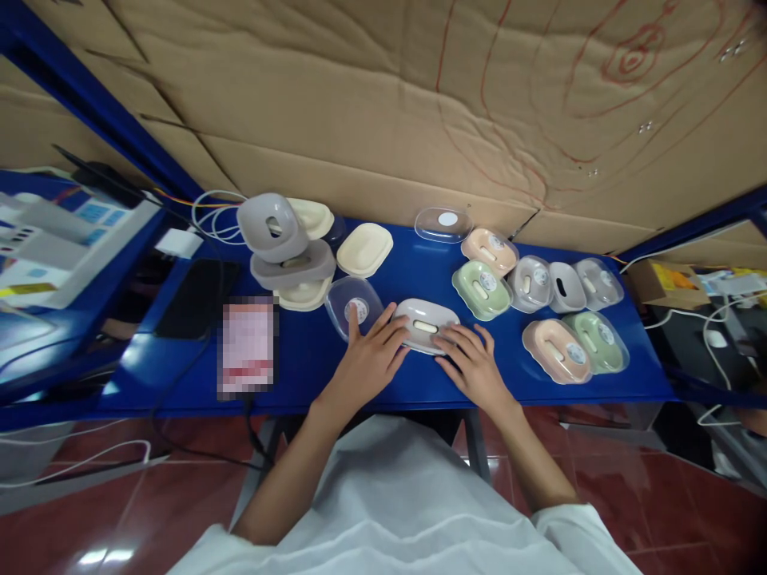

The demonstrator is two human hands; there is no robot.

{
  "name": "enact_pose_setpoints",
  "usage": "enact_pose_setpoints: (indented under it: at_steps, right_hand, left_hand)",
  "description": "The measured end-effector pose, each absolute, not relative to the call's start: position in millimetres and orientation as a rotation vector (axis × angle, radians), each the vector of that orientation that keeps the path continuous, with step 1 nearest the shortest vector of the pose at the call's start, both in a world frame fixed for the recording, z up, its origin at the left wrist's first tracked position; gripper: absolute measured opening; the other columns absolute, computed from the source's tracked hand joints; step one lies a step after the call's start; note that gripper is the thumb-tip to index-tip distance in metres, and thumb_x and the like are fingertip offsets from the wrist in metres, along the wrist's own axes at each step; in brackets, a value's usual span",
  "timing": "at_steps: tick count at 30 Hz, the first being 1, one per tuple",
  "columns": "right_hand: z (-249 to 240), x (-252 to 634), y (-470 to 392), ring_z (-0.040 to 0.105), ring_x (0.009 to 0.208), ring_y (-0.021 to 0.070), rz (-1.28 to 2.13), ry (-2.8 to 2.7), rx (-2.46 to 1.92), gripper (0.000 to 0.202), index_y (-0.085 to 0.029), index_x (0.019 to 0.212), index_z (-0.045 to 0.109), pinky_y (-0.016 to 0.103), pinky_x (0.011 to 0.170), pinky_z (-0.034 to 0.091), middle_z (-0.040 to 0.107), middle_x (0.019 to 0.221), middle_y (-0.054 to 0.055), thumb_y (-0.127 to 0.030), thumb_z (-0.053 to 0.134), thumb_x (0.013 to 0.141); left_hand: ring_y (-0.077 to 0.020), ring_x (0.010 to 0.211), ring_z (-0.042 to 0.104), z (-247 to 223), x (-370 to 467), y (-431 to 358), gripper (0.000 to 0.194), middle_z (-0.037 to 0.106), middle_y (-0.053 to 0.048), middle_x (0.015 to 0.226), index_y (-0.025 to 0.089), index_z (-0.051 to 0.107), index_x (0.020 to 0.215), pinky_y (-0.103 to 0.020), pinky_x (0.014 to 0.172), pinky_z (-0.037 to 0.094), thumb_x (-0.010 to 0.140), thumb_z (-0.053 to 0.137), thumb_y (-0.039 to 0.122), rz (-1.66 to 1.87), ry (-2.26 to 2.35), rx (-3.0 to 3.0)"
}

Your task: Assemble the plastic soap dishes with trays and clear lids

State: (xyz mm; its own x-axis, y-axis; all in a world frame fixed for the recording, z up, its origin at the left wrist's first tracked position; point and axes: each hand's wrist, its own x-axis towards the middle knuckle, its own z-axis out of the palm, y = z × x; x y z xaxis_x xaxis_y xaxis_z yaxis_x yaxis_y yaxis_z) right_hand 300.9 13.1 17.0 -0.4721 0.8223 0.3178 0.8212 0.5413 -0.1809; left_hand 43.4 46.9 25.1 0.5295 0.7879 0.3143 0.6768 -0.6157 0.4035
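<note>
A grey oval soap dish (424, 311) with a cream insert in its middle slot lies before me, between my two hands. My left hand (371, 351) grips its left end, with the little finger spread out over a clear lid (344, 294) that bears a round sticker. At the dish's right end, my right hand (470, 355) holds the edge, thumb at the front and the outer fingers apart. The undersides of both hands are hidden.
Grey dishes (269, 231) and cream trays (365, 249) are stacked back left. Lidded green (482, 289), peach (557, 351) and grey soap dishes stand at the right. Another clear lid (443, 226) lies near the cardboard wall (335, 104). A black cable (219, 319) crosses the left side.
</note>
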Motion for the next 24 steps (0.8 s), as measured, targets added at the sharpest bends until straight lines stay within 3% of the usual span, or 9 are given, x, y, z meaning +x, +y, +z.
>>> enact_pose_setpoints:
  at_steps: [6, 10, 12, 14, 18, 24]
  right_hand:
    - [8.6, 293.2, 8.4, 0.062, 0.138, 0.0242, 0.0, -2.346, -1.364, 0.035, -0.026, 0.143, 0.065, 0.049, 0.124, 0.033, 0.072, 0.14, 0.008, -0.025, 0.062, 0.108]
    - [7.7, 292.7, 11.2, 0.057, 0.145, 0.0258, 0.005, -2.259, -1.463, 0.037, -0.025, 0.145, 0.063, 0.051, 0.127, 0.03, 0.069, 0.146, 0.009, -0.023, 0.058, 0.108]
    - [8.2, 288.6, 13.8, 0.052, 0.15, 0.0269, 0.012, -2.252, -1.472, 0.043, -0.024, 0.152, 0.057, 0.052, 0.129, 0.029, 0.065, 0.152, 0.01, -0.024, 0.056, 0.109]
    - [10.2, 280.3, 15.8, 0.047, 0.154, 0.0274, 0.025, -2.271, -1.449, 0.048, -0.022, 0.158, 0.051, 0.053, 0.131, 0.027, 0.06, 0.157, 0.012, -0.027, 0.055, 0.11]
    - [18.9, 252.2, 16.9, 0.043, 0.158, 0.0264, 0.065, -2.329, -1.356, 0.049, -0.023, 0.159, 0.051, 0.054, 0.134, 0.023, 0.057, 0.161, 0.01, -0.028, 0.053, 0.11]
    - [28.8, 198.9, 23.8, 0.037, 0.161, 0.0257, 0.148, -2.437, -1.207, 0.055, -0.02, 0.163, 0.044, 0.054, 0.135, 0.025, 0.043, 0.171, 0.012, -0.033, 0.054, 0.111]
  left_hand:
    - [-0.0343, 0.158, 0.043, 24.0, 32.6, 35.6, 0.034, 0.054, -0.012, 0.163, 0.025, 0.065, 0.139, -0.076, 0.131, 0.006, 0.107, 0.054, 0.023, 0.683, 1.391, 2.548]
    - [-0.0476, 0.161, 0.032, 20.2, 11.8, 35.2, 0.058, 0.036, -0.019, 0.174, 0.026, 0.057, 0.153, -0.08, 0.125, 0.024, 0.098, 0.072, 0.036, 0.722, 1.752, 2.376]
    - [-0.0473, 0.159, 0.035, 16.4, 3.9, 36.3, 0.059, 0.04, -0.021, 0.171, 0.023, 0.059, 0.15, -0.072, 0.122, 0.04, 0.096, 0.075, 0.038, 0.77, 1.765, 2.318]
    - [-0.0412, 0.157, 0.043, 13.9, 0.1, 36.0, 0.046, 0.052, -0.019, 0.163, 0.022, 0.065, 0.141, -0.06, 0.121, 0.047, 0.098, 0.074, 0.035, 0.919, 1.723, 2.257]
    - [-0.0311, 0.145, 0.058, 15.9, -1.1, 29.8, 0.039, 0.062, -0.014, 0.152, 0.023, 0.066, 0.137, -0.05, 0.12, 0.051, 0.1, 0.073, 0.033, 1.222, 1.681, 2.027]
    - [-0.0234, 0.126, 0.07, 9.5, -10.1, 14.7, 0.04, 0.07, -0.013, 0.139, 0.022, 0.062, 0.144, -0.036, 0.098, 0.062, 0.106, 0.062, 0.033, 1.436, 1.729, 1.711]
